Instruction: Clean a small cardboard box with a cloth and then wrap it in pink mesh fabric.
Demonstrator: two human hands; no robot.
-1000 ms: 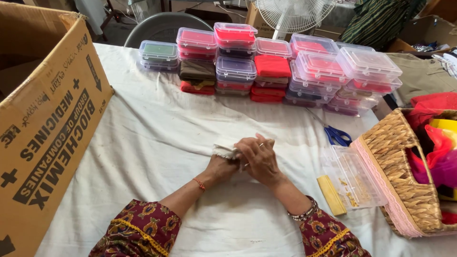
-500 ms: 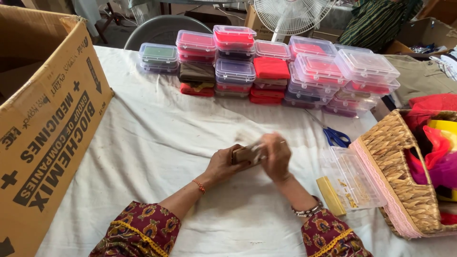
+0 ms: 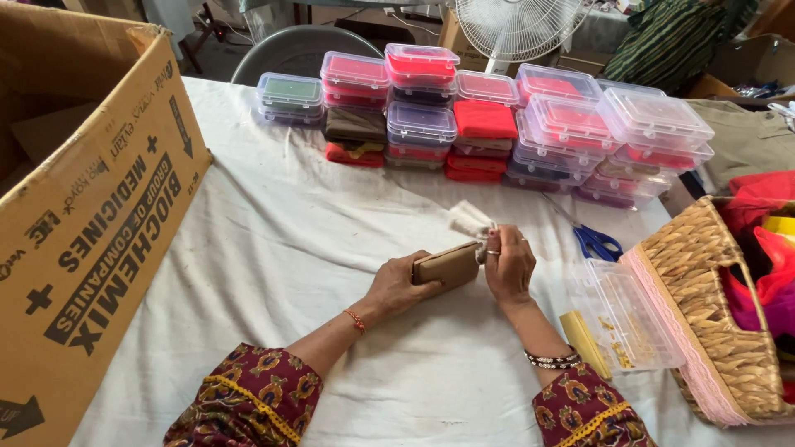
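My left hand [image 3: 396, 285] grips a small folded tan-brown cloth bundle [image 3: 447, 265] just above the white tablecloth. My right hand [image 3: 508, 266] pinches the bundle's right end, where a bit of white cloth or tag [image 3: 470, 220] sticks up past the fingers. Both hands are at the middle of the table. An open, clear plastic box [image 3: 623, 314] lies just right of my right hand, with a yellow piece [image 3: 585, 343] beside it.
Stacks of clear lidded boxes [image 3: 497, 124] holding red, brown and green cloth line the far edge. A big cardboard carton [image 3: 83, 207] stands at left. Blue-handled scissors [image 3: 593, 240] and a wicker basket [image 3: 719, 314] of bright cloth lie at right. A fan stands behind.
The hands have drawn apart and turned the bundle, so its tan-brown side now shows lengthwise between them; the white piece now sticks up at the right end.
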